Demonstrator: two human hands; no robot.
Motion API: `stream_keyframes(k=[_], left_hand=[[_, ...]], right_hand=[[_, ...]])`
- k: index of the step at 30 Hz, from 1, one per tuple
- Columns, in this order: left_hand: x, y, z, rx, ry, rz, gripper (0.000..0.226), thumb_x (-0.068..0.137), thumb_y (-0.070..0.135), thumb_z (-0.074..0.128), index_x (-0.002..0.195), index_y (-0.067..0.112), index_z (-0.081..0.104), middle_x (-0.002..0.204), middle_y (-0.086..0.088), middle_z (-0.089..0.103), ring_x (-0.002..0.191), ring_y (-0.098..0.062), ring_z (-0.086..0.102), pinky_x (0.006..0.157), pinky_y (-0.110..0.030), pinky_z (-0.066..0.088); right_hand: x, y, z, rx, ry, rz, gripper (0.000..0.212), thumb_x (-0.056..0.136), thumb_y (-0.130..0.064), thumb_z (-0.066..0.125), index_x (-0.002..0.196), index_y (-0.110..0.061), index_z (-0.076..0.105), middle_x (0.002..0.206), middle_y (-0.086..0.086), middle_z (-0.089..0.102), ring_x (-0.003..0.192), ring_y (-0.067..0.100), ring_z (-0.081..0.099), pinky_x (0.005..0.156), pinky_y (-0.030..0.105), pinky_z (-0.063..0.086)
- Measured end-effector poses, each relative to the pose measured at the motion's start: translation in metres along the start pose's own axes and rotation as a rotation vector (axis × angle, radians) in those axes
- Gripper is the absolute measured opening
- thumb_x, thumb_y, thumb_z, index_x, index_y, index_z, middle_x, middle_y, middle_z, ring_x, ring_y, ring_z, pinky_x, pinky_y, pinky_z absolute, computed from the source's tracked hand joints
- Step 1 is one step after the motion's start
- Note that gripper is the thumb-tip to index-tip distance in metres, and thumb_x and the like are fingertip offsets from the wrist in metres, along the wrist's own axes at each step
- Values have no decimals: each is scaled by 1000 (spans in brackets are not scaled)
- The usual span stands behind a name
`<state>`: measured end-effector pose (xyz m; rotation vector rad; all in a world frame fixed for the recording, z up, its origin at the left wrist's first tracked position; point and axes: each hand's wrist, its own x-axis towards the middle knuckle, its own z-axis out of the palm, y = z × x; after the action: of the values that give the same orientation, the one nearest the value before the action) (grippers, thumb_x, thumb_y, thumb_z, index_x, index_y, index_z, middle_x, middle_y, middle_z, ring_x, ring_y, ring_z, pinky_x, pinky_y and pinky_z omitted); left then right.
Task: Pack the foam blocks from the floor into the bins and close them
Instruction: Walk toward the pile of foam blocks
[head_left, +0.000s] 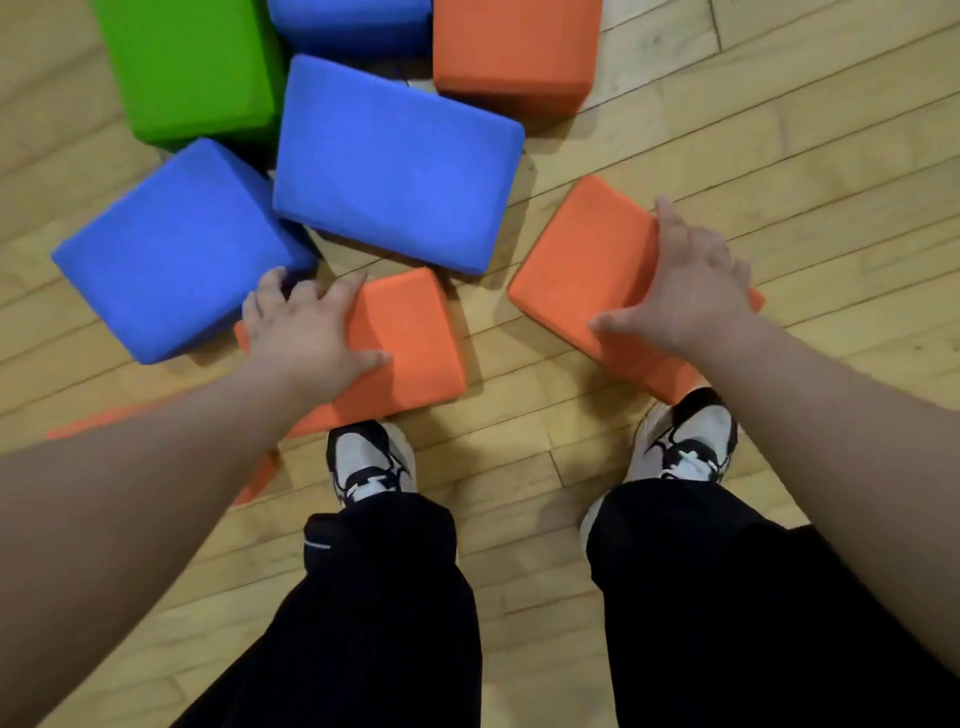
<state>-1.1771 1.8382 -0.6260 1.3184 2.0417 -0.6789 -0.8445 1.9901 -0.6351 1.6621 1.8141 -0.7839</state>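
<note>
Foam blocks lie scattered on the wooden floor (779, 130). My left hand (306, 332) grips the left end of a small orange block (410, 338) just ahead of my left shoe, thumb on top and fingers curled over its far edge. My right hand (691, 291) spans another orange block (582, 265), thumb on the near side and fingers over the far right edge. Two large blue blocks (176, 249) (400, 166) lie just beyond the left hand. No bin is in view.
Farther back lie a green block (192, 67), another blue block (353, 21) and a large orange block (514, 47). An orange piece (260, 478) shows under my left forearm. My shoes (371, 462) (685, 441) stand just behind the two held blocks.
</note>
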Motion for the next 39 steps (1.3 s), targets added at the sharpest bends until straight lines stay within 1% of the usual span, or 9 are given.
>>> stream_keyframes(k=[5, 13, 16, 20, 23, 26, 29, 34, 39], left_hand=[[-30, -5, -11, 63, 33, 240, 89, 77, 64, 72, 152, 54, 24, 114, -7, 39, 115, -31, 43, 109, -54, 31], [-24, -12, -33, 244, -177, 388, 99, 85, 66, 62, 140, 71, -19, 146, -4, 27, 128, -29, 32, 105, -48, 30], [-29, -5, -40, 263, -203, 377, 99, 84, 70, 60, 138, 72, -22, 135, -4, 38, 120, -29, 36, 103, -48, 30], [-66, 25, -51, 158, -294, 295, 95, 81, 74, 60, 141, 73, -14, 118, -3, 34, 110, -28, 49, 97, -44, 42], [-99, 58, -72, 53, -342, 219, 92, 83, 68, 63, 148, 67, -3, 120, -2, 30, 107, -27, 53, 87, -37, 45], [-127, 101, -107, -19, -305, 215, 93, 84, 63, 66, 151, 62, 2, 133, -4, 34, 119, -29, 51, 100, -39, 44], [-159, 155, -149, -43, -266, 285, 95, 85, 60, 68, 153, 60, 2, 137, -5, 39, 124, -29, 50, 103, -40, 43], [-222, 257, -214, 44, -223, 473, 94, 86, 60, 67, 154, 59, 2, 126, -2, 42, 109, -23, 54, 87, -37, 44], [-313, 341, -266, 132, -272, 594, 96, 79, 63, 70, 152, 60, 8, 128, 3, 49, 110, -20, 58, 95, -41, 50]], right_hand=[[-37, -2, 10, -11, 55, -137, 113, 68, -63, 80, 155, -46, 10, 146, 17, 38, 133, 41, 39, 108, 56, 34], [-66, 28, 46, 250, -162, -154, 103, 77, -51, 76, 152, -56, 4, 138, 12, 47, 128, 37, 46, 110, 53, 35], [-81, 36, 48, 432, -246, -131, 102, 80, -44, 80, 153, -54, 10, 140, 14, 39, 127, 34, 46, 109, 45, 36], [-112, 37, 49, 454, -227, -148, 100, 77, -60, 72, 155, -52, 9, 153, 7, 42, 138, 29, 37, 115, 43, 31], [-140, 46, 31, 531, -213, -39, 96, 76, -66, 67, 151, -60, 6, 148, 3, 46, 131, 32, 43, 109, 49, 39], [-177, 75, -3, 710, -76, 115, 95, 82, -53, 73, 154, -55, 12, 144, 7, 45, 131, 30, 43, 111, 43, 37], [-226, 118, -40, 828, 50, 251, 93, 84, -50, 73, 156, -52, 14, 151, 7, 41, 137, 25, 40, 112, 37, 32], [-326, 175, -82, 939, 141, 482, 93, 84, -52, 72, 154, -55, 12, 144, 10, 41, 130, 27, 45, 106, 38, 37], [-448, 212, -99, 1153, 198, 710, 92, 86, -49, 70, 155, -54, 10, 142, 6, 37, 116, 21, 46, 99, 35, 37]])
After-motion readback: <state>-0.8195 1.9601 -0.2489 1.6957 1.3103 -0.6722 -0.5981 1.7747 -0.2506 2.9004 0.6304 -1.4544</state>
